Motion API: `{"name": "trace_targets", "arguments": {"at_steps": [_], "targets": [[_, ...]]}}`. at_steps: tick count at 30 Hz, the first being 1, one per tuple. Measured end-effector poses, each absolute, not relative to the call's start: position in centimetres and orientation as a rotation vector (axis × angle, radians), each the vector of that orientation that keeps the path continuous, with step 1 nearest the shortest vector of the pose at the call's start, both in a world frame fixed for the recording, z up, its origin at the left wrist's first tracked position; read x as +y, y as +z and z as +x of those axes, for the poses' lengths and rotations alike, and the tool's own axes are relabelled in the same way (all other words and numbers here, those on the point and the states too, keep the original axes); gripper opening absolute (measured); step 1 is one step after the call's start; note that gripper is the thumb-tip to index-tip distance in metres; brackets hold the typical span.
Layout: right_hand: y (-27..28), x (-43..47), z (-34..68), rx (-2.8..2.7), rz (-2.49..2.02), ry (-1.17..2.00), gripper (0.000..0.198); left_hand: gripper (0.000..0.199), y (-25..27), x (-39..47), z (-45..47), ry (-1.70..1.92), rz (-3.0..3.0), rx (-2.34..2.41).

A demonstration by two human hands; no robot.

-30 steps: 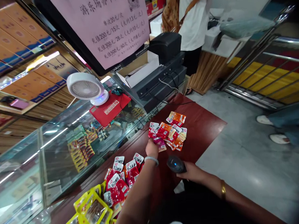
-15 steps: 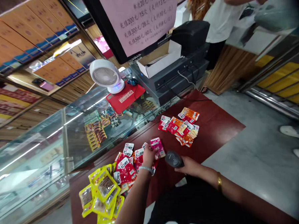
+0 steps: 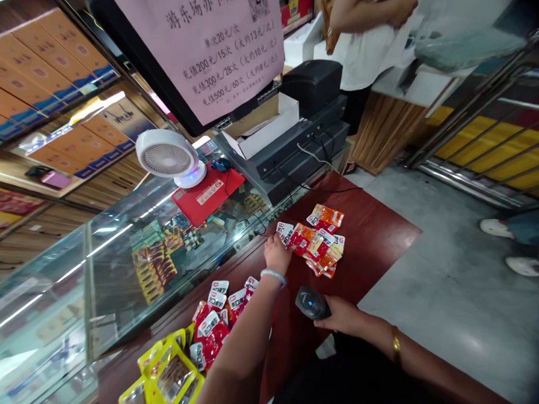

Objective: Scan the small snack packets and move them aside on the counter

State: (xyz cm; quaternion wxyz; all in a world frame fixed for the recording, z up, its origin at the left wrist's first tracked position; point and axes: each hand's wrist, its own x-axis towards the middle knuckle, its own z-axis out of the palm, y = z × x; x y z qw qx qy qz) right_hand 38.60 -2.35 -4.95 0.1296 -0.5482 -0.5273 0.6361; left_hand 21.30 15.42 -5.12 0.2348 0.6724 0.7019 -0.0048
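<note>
My right hand (image 3: 341,314) is wrapped round a dark handheld barcode scanner (image 3: 311,302), with a small blue light showing on its head. My left hand (image 3: 276,254) reaches over the red-brown table with curled fingers, at the left edge of a pile of red and orange snack packets (image 3: 319,241). What lies under those fingers is hidden. Beside my left forearm is a second pile of red and white snack packets (image 3: 213,331), partly covered by the arm. Yellow snack packets (image 3: 170,376) are heaped at the table's near left.
A glass display counter (image 3: 114,258) runs behind the table (image 3: 379,226). On it stand a white fan (image 3: 170,153), a red mat (image 3: 206,196) and a monitor with a pink sign (image 3: 225,53). Another person (image 3: 364,34) stands at the back, beside a metal railing (image 3: 486,112).
My left hand has moved from the red packets to the right-hand pile; the pink packet it held is no longer clearly visible. The scanner stays in my right hand. The view has shifted.
</note>
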Motion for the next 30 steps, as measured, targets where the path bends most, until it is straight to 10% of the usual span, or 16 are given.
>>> {"name": "trace_targets", "arguments": {"at_steps": [5, 13, 30], "targets": [[-5.2, -2.7, 39.6, -1.473, -1.570, 1.805, 0.054, 0.091, -6.0, 18.9, 23.9, -0.220, 1.854, 1.906], [-5.3, -2.7, 39.6, -1.364, -1.631, 1.778, 0.049, 0.051, -6.6, 15.4, 18.5, -0.100, 1.691, 1.780], [-5.3, -1.8, 32.6, -1.545, -1.533, 1.928, 0.039, 0.056, -3.3, 7.0, 5.1, -0.357, 1.599, 1.898]]}}
